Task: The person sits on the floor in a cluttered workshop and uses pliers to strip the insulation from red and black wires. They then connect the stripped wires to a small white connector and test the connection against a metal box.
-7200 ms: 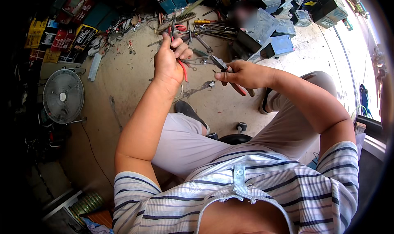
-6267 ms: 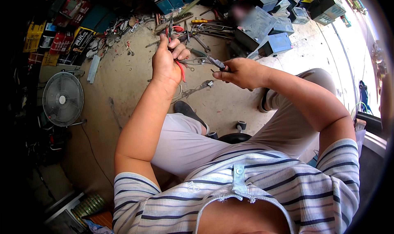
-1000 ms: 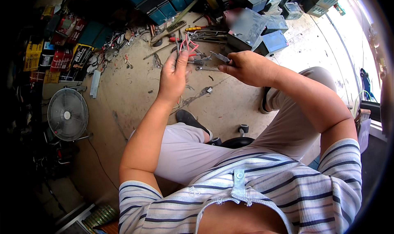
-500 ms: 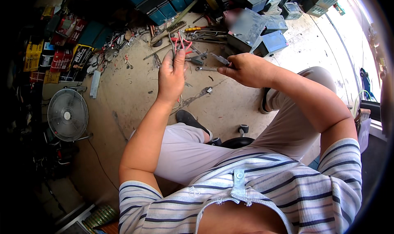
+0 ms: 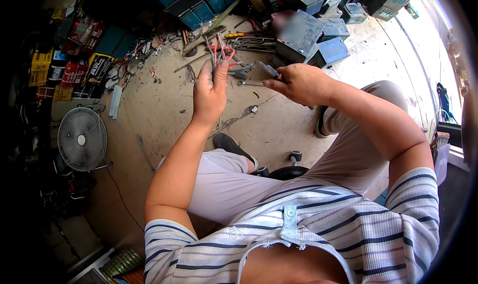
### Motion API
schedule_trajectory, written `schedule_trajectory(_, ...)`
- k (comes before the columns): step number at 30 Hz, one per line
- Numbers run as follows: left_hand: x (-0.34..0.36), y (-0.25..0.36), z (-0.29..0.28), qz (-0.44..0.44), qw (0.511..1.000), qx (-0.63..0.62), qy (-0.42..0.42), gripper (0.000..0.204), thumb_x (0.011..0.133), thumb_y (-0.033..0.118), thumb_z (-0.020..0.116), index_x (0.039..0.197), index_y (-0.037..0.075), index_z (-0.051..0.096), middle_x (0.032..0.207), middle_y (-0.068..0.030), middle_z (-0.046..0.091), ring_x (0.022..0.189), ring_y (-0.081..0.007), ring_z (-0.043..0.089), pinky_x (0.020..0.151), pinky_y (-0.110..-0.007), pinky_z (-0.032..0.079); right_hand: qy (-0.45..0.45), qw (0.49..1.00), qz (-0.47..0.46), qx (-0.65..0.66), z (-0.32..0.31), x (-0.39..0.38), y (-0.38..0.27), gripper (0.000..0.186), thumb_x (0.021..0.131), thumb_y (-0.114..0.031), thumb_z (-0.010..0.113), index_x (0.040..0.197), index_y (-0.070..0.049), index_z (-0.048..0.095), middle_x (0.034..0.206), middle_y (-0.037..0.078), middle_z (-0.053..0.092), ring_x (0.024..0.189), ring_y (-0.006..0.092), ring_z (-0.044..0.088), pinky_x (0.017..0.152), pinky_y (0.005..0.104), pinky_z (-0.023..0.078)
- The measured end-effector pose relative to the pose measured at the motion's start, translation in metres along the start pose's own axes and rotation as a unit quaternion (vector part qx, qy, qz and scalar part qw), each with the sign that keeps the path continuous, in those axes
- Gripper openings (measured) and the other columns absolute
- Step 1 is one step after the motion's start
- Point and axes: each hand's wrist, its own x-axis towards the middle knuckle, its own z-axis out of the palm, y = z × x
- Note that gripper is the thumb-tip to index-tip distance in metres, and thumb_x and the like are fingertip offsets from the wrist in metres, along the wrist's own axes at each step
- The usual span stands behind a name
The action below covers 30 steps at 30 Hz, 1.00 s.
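My left hand (image 5: 210, 92) is closed around a bundle of red and dark wires (image 5: 220, 51), whose looped ends stick up above the thumb. To its right, my right hand (image 5: 302, 84) grips a grey metal tool, apparently pliers (image 5: 269, 70), pointing left toward the wires. A gap remains between the tool's tip and the bundle. Most of the tool's handle is hidden in my palm. On the floor just beyond lie dark-jawed pliers (image 5: 239, 74) and a wrench (image 5: 247, 83).
Several box-shaped batteries (image 5: 301, 32) stand at the far right. Beyond my left hand lie a wire brush (image 5: 214, 32), a yellow-handled screwdriver (image 5: 233, 35) and other tools. A round fan (image 5: 82, 139) stands at left, near stacked boxes (image 5: 74, 73). A caster (image 5: 295, 157) shows between my legs.
My left hand has shifted slightly right, and the wires have turned a little with it. The tool in my right hand has tilted slightly.
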Motion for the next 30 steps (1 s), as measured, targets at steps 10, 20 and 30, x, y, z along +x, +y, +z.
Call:
schedule_trajectory(10,-0.0007,0.0029,0.0022,0.003,1.0,0.008,0.001,0.026,0.098,0.027,0.05,0.106,0.005,0.06,0.064,0.0059,0.045,0.057,-0.0034,0.037,0.05,-0.021,0.03,0.007,1.0,0.002,-0.009,0.0029,0.0034,0.0016,0.055,0.093,-0.051,0.045,0.098,0.001,0.064,0.089,0.018,0.067,0.09,0.033,0.064,0.08,0.0405,0.049)
schedule_trajectory(20,0.0002,0.0019,0.0023,0.005,1.0,0.022,0.007,0.026,0.098,0.028,0.05,0.103,0.005,0.059,0.064,0.0047,0.046,0.057,-0.0041,0.038,0.051,-0.022,0.032,0.007,1.0,0.006,-0.02,0.0034,0.0031,0.0022,0.055,0.093,-0.052,0.044,0.098,0.0,0.064,0.091,0.017,0.067,0.092,0.0326,0.063,0.081,0.0404,0.049)
schedule_trajectory(30,-0.0004,0.0017,0.0045,0.026,0.999,0.02,0.004,0.021,0.099,0.026,0.05,0.099,0.006,0.055,0.065,0.0063,0.043,0.055,-0.0021,0.035,0.047,-0.02,0.027,0.004,1.0,0.012,-0.024,0.0027,0.004,0.0013,0.056,0.093,-0.052,0.044,0.099,0.0,0.064,0.093,0.018,0.066,0.093,0.0328,0.063,0.082,0.0407,0.049)
